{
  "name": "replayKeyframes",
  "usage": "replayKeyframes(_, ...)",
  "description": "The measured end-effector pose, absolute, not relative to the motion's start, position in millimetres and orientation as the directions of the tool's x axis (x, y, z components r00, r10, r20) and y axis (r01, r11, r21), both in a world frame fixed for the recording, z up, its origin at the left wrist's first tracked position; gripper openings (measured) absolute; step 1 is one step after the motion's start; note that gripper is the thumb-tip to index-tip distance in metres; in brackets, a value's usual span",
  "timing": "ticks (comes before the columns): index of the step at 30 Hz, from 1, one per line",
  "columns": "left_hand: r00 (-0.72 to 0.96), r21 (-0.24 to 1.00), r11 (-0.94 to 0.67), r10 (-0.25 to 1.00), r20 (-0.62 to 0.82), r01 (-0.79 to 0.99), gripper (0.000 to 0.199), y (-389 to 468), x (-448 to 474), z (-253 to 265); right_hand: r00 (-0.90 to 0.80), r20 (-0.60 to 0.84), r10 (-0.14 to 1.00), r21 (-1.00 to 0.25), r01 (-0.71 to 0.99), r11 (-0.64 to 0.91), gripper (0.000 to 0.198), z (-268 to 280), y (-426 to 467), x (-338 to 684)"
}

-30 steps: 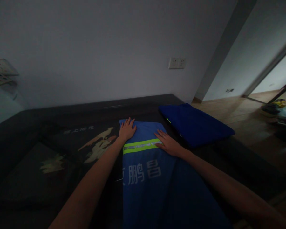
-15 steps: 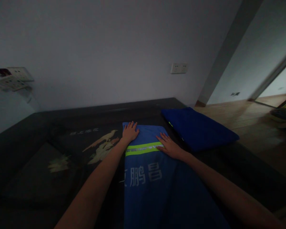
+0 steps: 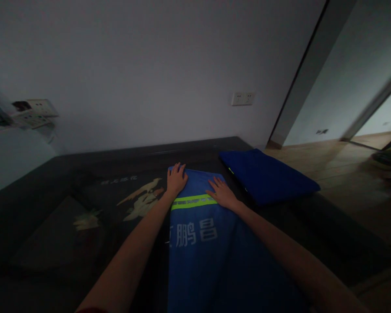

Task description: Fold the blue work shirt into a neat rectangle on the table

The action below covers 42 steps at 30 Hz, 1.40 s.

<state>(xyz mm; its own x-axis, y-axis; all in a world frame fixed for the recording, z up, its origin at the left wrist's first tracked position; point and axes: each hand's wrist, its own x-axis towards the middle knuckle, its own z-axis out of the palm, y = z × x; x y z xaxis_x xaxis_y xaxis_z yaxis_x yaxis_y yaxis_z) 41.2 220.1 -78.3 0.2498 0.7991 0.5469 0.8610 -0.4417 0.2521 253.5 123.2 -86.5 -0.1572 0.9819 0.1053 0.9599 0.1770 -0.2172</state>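
A blue work garment [image 3: 195, 256] lies partly folded in front of me, with a yellow-green and silver reflective stripe and pale printed characters. My left hand [image 3: 177, 179] rests flat on its far left corner, fingers spread. On the far right part of the cloth, just above the stripe, my right hand [image 3: 222, 192] lies with fingers outstretched. Both palms press on the fabric without gripping it. The near end of the garment runs out of view at the bottom.
A folded darker blue cloth [image 3: 269, 176] lies to the right on the dark surface [image 3: 140, 158], which bears a bird-like print [image 3: 143, 200] at left. A pale wall with a socket plate [image 3: 243, 98] stands behind. Wooden floor [image 3: 316, 158] shows at right.
My right hand has slid slightly left and away from me across the cloth, off the stripe. My left hand stays at the far corner. The camera view has shifted a little.
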Motion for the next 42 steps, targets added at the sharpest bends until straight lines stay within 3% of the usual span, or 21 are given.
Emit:
replayKeyframes(7,0.072,0.480,-0.499,0.744,0.665,0.722,0.030,213.0,17.7,-53.8,-0.155,0.133,0.979,-0.226,0.957,0.182,0.070,-88.7,124.1,255.2)
replayKeyframes(11,0.372,0.375,-0.660,0.708,0.601,0.651,0.027,174.3,-5.8,-38.9,-0.172,0.226,0.959,-0.210,0.953,0.221,0.063,-81.2,119.7,254.9)
replayKeyframes(14,0.644,0.280,-0.784,0.617,0.453,0.554,0.026,118.4,-24.0,-30.6,-0.244,0.352,0.904,-0.133,0.943,0.306,0.058,-68.1,108.0,255.1)
replayKeyframes(17,0.778,0.232,-0.840,0.542,0.319,0.490,0.031,67.8,-37.5,-32.0,-0.314,0.407,0.858,-0.096,0.919,0.382,0.054,-53.1,88.2,253.7)
replayKeyframes(23,0.693,0.161,-0.733,0.678,0.244,0.661,0.053,48.3,-42.3,-59.2,-0.393,0.298,0.870,-0.144,0.882,0.448,0.060,-49.5,43.1,251.3)
replayKeyframes(29,0.694,0.106,-0.715,0.698,0.176,0.692,0.052,56.2,-42.2,-76.3,-0.379,0.141,0.914,-0.153,0.904,0.399,0.071,-70.4,24.7,267.5)
replayKeyframes(42,0.706,-0.027,-0.705,0.706,0.059,0.708,0.056,53.1,-45.3,-79.3,-0.374,0.218,0.901,-0.125,0.905,0.406,0.061,-82.0,20.9,270.1)
